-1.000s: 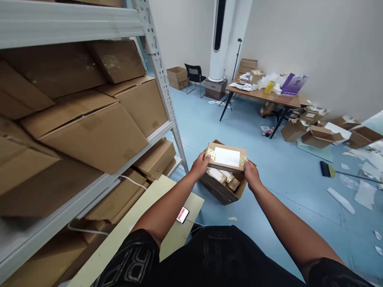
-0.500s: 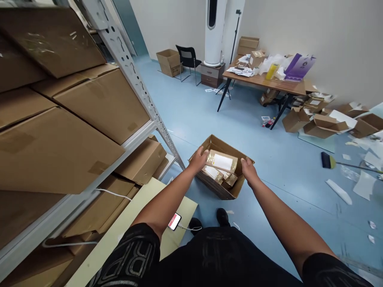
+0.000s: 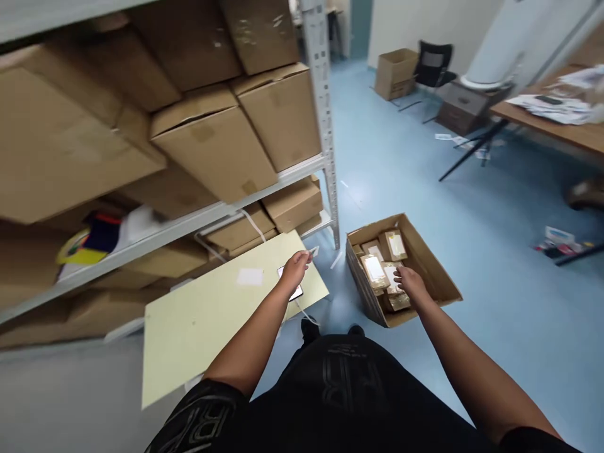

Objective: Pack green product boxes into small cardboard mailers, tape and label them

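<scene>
An open cardboard box (image 3: 431, 267) stands on the blue floor, with several small brown packages with white labels (image 3: 375, 267) inside. My right hand (image 3: 410, 282) is down in the box, its fingers lying loosely on the packages and gripping nothing. My left hand (image 3: 295, 267) hovers over a phone (image 3: 297, 293) that lies on a pale yellow-green board (image 3: 212, 314). Its fingers are loosely apart and empty. A white cable runs from the phone toward my feet.
A metal shelf rack (image 3: 323, 126) at the left is packed with large cardboard boxes (image 3: 212, 145). At the back stand a brown box (image 3: 396, 72), a black chair (image 3: 434, 60) and a low cabinet (image 3: 462, 104). A wooden table (image 3: 557, 126) with papers is at the right.
Both hands lowered the labelled package into the box and let go. My left hand swung left over the phone. The view turned left and down.
</scene>
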`<state>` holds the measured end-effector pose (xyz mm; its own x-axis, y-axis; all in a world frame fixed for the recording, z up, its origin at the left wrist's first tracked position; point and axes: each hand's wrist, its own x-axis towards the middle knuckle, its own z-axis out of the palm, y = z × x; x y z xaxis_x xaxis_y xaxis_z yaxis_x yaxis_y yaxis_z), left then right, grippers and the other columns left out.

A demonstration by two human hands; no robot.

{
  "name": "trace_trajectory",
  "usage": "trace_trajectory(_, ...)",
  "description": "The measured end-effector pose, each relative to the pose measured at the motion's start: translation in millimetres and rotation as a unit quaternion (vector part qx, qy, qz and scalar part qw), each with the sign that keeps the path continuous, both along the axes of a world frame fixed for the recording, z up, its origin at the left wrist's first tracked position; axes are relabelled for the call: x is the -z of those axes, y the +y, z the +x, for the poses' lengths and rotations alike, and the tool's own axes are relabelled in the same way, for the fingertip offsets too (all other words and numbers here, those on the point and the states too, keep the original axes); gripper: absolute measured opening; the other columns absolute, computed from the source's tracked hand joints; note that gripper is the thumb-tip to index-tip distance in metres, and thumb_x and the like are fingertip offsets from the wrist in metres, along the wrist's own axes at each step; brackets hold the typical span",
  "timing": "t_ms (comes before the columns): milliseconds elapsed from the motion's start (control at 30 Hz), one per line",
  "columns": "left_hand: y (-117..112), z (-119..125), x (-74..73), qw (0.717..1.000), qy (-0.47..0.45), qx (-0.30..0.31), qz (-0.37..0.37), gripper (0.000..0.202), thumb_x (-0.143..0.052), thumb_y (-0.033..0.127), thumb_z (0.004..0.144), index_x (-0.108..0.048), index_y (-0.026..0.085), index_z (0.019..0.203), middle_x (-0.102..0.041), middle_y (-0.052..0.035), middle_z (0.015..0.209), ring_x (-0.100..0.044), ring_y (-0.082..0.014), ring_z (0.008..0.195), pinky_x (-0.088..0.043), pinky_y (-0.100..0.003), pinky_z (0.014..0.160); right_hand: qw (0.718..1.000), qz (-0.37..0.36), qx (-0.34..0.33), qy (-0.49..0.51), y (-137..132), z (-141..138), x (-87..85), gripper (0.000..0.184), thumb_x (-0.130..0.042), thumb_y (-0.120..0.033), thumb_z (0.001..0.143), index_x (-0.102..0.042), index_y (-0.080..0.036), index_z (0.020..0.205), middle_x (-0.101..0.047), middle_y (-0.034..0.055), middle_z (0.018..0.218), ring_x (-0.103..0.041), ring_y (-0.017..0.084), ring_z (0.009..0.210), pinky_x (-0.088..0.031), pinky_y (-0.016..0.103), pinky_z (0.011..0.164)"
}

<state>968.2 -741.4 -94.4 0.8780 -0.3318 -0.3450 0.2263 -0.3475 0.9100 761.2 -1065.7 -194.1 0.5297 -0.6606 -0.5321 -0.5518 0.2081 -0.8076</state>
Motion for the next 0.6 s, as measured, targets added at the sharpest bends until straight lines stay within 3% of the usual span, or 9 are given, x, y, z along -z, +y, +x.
trace_trajectory(167, 95, -33, -4.8, 0.990, 0.007, -0.135, 0.026, 0.043, -0.055, 0.058, 0.091, -0.069, 0.020, 0.104, -0.074, -0.0133, 0.120, -0.068, -0.0266, 0.112, -0.054, -0.041, 0.096, 0.988, -0.016, -0.157, -0.002, 52, 37, 8.5, 0.047, -0.054, -0.062, 0.083, -0.070, -0.019, 0.093, -0.076, 0.0124, 0.101, -0.072, 0.025, 0.087, -0.052, 0.030, 0.068)
trace_trajectory(333, 178, -73, -3.4, 0.977, 0.020, -0.206, 0.050, 0.044, -0.055, 0.059, 0.090, -0.069, 0.020, 0.103, -0.073, -0.0135, 0.119, -0.069, -0.0266, 0.112, -0.055, -0.041, 0.096, 0.950, -0.071, -0.304, -0.025, 116, 72, 4.7, 0.043, -0.053, -0.060, 0.084, -0.071, -0.021, 0.086, -0.075, 0.0078, 0.082, -0.070, 0.024, 0.078, -0.052, 0.031, 0.068)
trace_trajectory(467, 235, -96, 7.7, 0.967, 0.036, -0.246, 0.056, 0.047, -0.053, 0.060, 0.090, -0.069, 0.018, 0.103, -0.074, -0.0139, 0.115, -0.069, -0.0266, 0.110, -0.056, -0.041, 0.094, 0.931, -0.098, -0.351, -0.017, 168, 91, 3.5, 0.042, -0.057, -0.058, 0.083, -0.073, -0.020, 0.086, -0.073, 0.0059, 0.074, -0.068, 0.024, 0.074, -0.051, 0.033, 0.069)
trace_trajectory(600, 291, -109, 27.9, 0.966, 0.041, -0.251, 0.053, 0.048, -0.051, 0.060, 0.090, -0.069, 0.019, 0.105, -0.075, -0.0134, 0.116, -0.070, -0.0265, 0.111, -0.057, -0.040, 0.092, 0.918, -0.129, -0.375, -0.001, 219, 100, 6.7, 0.041, -0.056, -0.055, 0.083, -0.074, -0.018, 0.089, -0.073, 0.0050, 0.074, -0.068, 0.023, 0.074, -0.051, 0.032, 0.070)
